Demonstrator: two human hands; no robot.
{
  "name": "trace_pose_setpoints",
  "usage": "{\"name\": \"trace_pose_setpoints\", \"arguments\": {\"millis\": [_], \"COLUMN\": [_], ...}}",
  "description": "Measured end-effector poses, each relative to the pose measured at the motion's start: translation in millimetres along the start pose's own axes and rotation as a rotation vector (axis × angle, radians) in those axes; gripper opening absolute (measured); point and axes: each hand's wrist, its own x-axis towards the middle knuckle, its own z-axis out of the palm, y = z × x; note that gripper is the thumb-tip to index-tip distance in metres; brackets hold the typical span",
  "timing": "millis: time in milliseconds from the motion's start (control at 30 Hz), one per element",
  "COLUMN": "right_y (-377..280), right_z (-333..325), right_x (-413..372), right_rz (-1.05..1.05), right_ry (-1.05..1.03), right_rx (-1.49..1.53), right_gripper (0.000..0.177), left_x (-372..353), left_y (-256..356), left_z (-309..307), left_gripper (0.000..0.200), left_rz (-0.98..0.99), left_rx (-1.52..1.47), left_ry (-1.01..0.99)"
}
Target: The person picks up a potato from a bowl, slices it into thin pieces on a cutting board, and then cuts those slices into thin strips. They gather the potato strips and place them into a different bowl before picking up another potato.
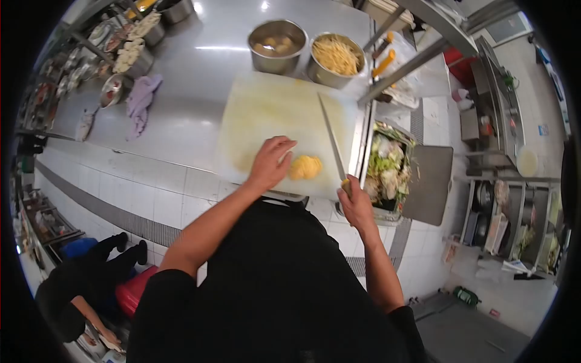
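My right hand [357, 206] is closed around the handle of a long kitchen knife [332, 137], its blade pointing away across the right side of a cutting board [266, 109]. On the near part of the board lies a rounded yellow piece of food [306, 167] that looks like a peeled potato. Just left of it, my left hand [270, 161] is over the board with fingers partly spread, thumb close to the yellow piece. Beyond the board stand a metal pot [277, 62] with round pieces in liquid and another pot [332, 80] heaped with pale yellow shreds.
Right of the board, below counter level, is a bin [387, 172] of vegetable scraps. A metal shelf post [393, 72] rises at the counter's right. A purple cloth [143, 103] and several bowls lie left. Another person [78, 284] in dark clothes is at lower left.
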Motion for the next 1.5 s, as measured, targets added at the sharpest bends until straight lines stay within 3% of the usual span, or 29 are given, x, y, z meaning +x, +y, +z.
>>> {"name": "trace_pose_setpoints", "arguments": {"millis": [33, 100, 333, 433, 667, 733, 867, 1033, 1167, 1267, 1367, 1500], "right_y": [0.1, -4.0, -45.8, -43.2, -51.5, -27.4, -44.0, -61.3, -34.7, -61.2, -67.3, -39.8], "right_z": [0.2, 1.2, -18.3, -18.2, -26.5, 11.3, 17.6, -34.6, 26.2, 1.2, -30.5, 23.2], "right_x": [0.2, 0.9, -6.0, -7.6, -20.5, 3.2, 38.0, -13.9, 20.0, 32.1, 1.3, 10.2], "right_rz": [-0.002, 0.001, -0.152, -0.131, -0.076, -0.123, -0.243, -0.14, -0.134, -0.171, -0.102, -0.102], "right_ry": [-0.051, -0.107, -0.122, -0.206, -0.292, -0.21, -0.089, -0.287, -0.168, -0.188, -0.307, -0.211], "right_rx": [-0.025, -0.049, -0.154, -0.276, -0.391, -0.282, -0.243, -0.295, -0.252, -0.238, -0.29, -0.245], "right_gripper": [0.046, 0.044, 0.039, 0.032, 0.027, 0.027, 0.028, 0.027, 0.027, 0.026, 0.03, 0.03], "left_x": [-1.6, -4.3, 12.1, 23.0, 33.4, 35.0, 31.4, 33.8, 35.4, 30.1, 27.6, 29.0], "left_y": [8.4, 20.1, 34.3, 34.6, 33.0, 35.2, 37.9, 36.3, 41.0, 36.2, 33.2, 39.6], "left_z": [-6.0, -13.6, 17.6, 24.6, 29.3, 27.1, 25.2, 24.7, 22.6, 23.0, 25.0, 18.4], "left_gripper": [0.032, 0.028, 0.027, 0.029, 0.029, 0.031, 0.033, 0.033, 0.033, 0.032, 0.027, 0.03], "left_rz": [-0.005, -0.023, 0.058, -0.037, -0.028, -0.035, -0.038, -0.059, -0.054, -0.069, 0.002, -0.058], "left_rx": [-0.018, 0.023, 0.208, 0.255, 0.29, 0.276, 0.23, 0.253, 0.234, 0.224, 0.195, 0.18], "left_ry": [-0.012, -0.279, -0.458, -0.577, -0.655, -0.678, -0.678, -0.672, -0.659, -0.688, -0.542, -0.597]}}
